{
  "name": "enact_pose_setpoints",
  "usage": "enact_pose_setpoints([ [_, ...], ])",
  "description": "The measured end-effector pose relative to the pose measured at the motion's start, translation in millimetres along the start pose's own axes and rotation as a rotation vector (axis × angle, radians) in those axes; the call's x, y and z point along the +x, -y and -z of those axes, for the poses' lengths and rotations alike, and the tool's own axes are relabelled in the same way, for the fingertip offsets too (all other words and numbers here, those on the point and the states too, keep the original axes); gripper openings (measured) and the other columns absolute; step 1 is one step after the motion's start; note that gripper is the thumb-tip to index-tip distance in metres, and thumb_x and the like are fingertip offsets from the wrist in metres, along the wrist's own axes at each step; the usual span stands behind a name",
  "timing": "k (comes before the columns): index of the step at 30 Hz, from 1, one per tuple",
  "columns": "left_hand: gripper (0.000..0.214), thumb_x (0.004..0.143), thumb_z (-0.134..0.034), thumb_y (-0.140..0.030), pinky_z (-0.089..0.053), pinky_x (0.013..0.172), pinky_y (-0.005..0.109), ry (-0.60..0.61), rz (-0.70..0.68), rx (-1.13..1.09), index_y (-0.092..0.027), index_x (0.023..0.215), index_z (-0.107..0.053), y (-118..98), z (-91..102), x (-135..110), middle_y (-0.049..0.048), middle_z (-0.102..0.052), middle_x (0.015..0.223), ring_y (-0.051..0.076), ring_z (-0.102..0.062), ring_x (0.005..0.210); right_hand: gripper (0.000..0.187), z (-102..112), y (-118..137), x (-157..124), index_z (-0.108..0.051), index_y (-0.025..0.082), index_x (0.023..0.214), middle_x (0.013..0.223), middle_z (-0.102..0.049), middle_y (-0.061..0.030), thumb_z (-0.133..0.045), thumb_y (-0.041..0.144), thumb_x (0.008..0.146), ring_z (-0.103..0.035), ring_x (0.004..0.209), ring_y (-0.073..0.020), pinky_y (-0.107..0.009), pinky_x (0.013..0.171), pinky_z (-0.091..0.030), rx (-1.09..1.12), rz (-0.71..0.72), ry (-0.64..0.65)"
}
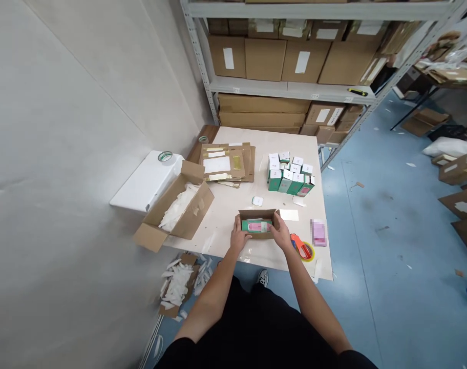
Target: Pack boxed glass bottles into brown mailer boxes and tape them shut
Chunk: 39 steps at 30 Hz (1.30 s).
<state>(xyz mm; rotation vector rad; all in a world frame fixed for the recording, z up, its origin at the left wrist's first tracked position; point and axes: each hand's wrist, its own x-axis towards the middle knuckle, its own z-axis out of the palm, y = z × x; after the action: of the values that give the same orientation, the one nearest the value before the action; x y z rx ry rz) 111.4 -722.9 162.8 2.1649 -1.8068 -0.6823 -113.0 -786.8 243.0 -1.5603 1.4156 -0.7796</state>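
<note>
A small brown cardboard box point(259, 236) stands open at the front of the table. Inside it lies a green and pink product box point(256, 226). My left hand point(238, 237) grips the cardboard box's left end, with the thumb near the product box. Around the right end my right hand point(281, 233) is closed, its thumb reaching in over the product box. Just right of that hand are an orange tape dispenser point(301, 247) and a yellow-rimmed tape roll point(312, 252). Behind the box lie a small white piece point(257, 201) and a white card point(289, 214).
Green and white product boxes point(289, 177) stand at the back right of the table point(233, 205), with flattened cartons point(228, 163) at the back left. An open carton of white packing filler point(182, 207) sits left. A pink packet point(318, 233) lies right; shelving point(287, 87) rises behind.
</note>
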Motion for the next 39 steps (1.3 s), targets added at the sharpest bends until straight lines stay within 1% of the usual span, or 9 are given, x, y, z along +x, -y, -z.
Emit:
enact_pose_setpoints([
  [4,0.029,0.096,-0.065,-0.041,-0.043,0.114,0.056,-0.082,0.017,-0.027,-0.019,0.084,-0.079,3,-2.8,-21,0.0033,-0.03,0.172,0.042,-0.039,0.146,0.061,-6,11,-2,-0.049,0.024,0.153,0.156,-0.054,-0.0099,-0.055,0.041,0.095,-0.05,0.144,-0.03,-0.05,0.118,-0.044,-0.053,0.101,0.034],
  [7,0.027,0.097,-0.064,-0.037,-0.043,0.114,0.058,-0.189,0.015,-0.035,-0.019,0.08,-0.077,12,2.8,-42,0.0042,-0.036,0.168,0.041,-0.044,0.141,0.06,-18,18,-4,-0.052,0.022,0.151,0.153,-0.057,-0.0122,-0.056,0.043,0.094,-0.051,0.143,-0.0317,-0.052,0.116,-0.045,-0.093,0.16,0.036],
  [12,0.025,0.097,-0.063,-0.037,-0.046,0.111,0.062,-0.335,-0.018,-0.048,-0.021,0.083,-0.076,36,28.8,-73,0.0048,-0.043,0.165,0.041,-0.045,0.138,0.058,-55,41,-2,-0.052,0.023,0.151,0.152,-0.057,-0.0121,-0.054,0.04,0.095,-0.052,0.142,-0.0302,-0.052,0.118,-0.044,-0.099,0.276,0.085],
  [19,0.024,0.097,-0.064,-0.038,-0.047,0.112,0.059,-0.445,-0.009,-0.034,-0.023,0.082,-0.076,65,71.6,-106,0.0024,-0.044,0.164,0.039,-0.043,0.14,0.058,-115,101,12,-0.053,0.024,0.149,0.152,-0.057,-0.0104,-0.056,0.035,0.093,-0.05,0.144,-0.0287,-0.051,0.121,-0.041,-0.09,0.383,0.181],
  [25,0.02,0.094,-0.069,-0.036,-0.05,0.109,0.061,-0.499,0.067,-0.032,-0.022,0.082,-0.076,98,96.0,-127,0.0041,-0.046,0.162,0.04,-0.045,0.139,0.057,-169,148,30,-0.054,0.025,0.148,0.153,-0.056,-0.0094,-0.056,0.034,0.092,-0.049,0.144,-0.0278,-0.051,0.121,-0.04,-0.112,0.454,0.261],
  [28,0.019,0.092,-0.071,-0.036,-0.049,0.109,0.062,-0.517,0.094,-0.034,-0.022,0.08,-0.076,115,103.5,-136,0.0046,-0.045,0.163,0.041,-0.044,0.141,0.057,-197,166,39,-0.054,0.026,0.148,0.153,-0.057,-0.009,-0.057,0.034,0.092,-0.049,0.145,-0.0271,-0.051,0.122,-0.039,-0.113,0.491,0.314],
  [31,0.019,0.092,-0.071,-0.036,-0.047,0.111,0.062,-0.535,0.124,-0.05,-0.022,0.08,-0.076,129,109.8,-144,0.0045,-0.045,0.163,0.04,-0.044,0.141,0.057,-228,180,46,-0.054,0.027,0.149,0.155,-0.054,-0.0085,-0.058,0.034,0.092,-0.048,0.146,-0.0267,-0.05,0.12,-0.041,-0.106,0.527,0.388],
  [35,0.016,0.092,-0.071,-0.033,-0.045,0.113,0.061,-0.515,0.176,-0.074,-0.022,0.083,-0.077,142,119.2,-155,0.0047,-0.045,0.163,0.039,-0.043,0.141,0.057,-279,197,55,-0.055,0.026,0.148,0.159,-0.05,-0.0101,-0.061,0.031,0.091,-0.045,0.149,-0.0261,-0.047,0.122,-0.039,-0.167,0.604,0.497],
  [39,0.013,0.091,-0.073,-0.032,-0.041,0.116,0.062,-0.467,0.189,-0.109,-0.023,0.083,-0.078,148,124.7,-162,0.0017,-0.043,0.164,0.039,-0.041,0.143,0.06,-342,212,67,-0.057,0.024,0.146,0.159,-0.049,-0.011,-0.067,0.025,0.087,-0.048,0.146,-0.0268,-0.044,0.121,-0.04,-0.387,0.608,0.637],
])
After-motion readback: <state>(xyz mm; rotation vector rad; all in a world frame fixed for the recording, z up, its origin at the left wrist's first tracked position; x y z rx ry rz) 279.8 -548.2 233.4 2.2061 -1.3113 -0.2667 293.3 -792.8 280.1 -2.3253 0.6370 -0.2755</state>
